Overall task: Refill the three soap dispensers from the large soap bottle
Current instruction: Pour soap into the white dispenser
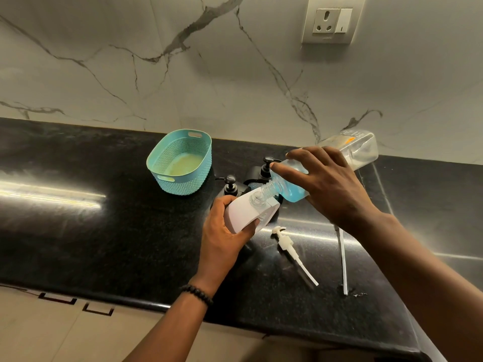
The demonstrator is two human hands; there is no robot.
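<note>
While hands (222, 226) (332, 186) grip dispenser (245, 212), bottle (347, 152) | black counter (104, 231) | marble wall (183, 74)

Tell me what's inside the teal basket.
The teal basket shows only its pale yellowish floor; nothing stands in it. Its near wall hides the front strip of the floor.

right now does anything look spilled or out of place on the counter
Yes. Two pump heads lie loose on the black counter: a white pump near the white dispenser, and a long pump tube to its right, with small wet droplets at its lower tip. No larger spill shows.
</note>
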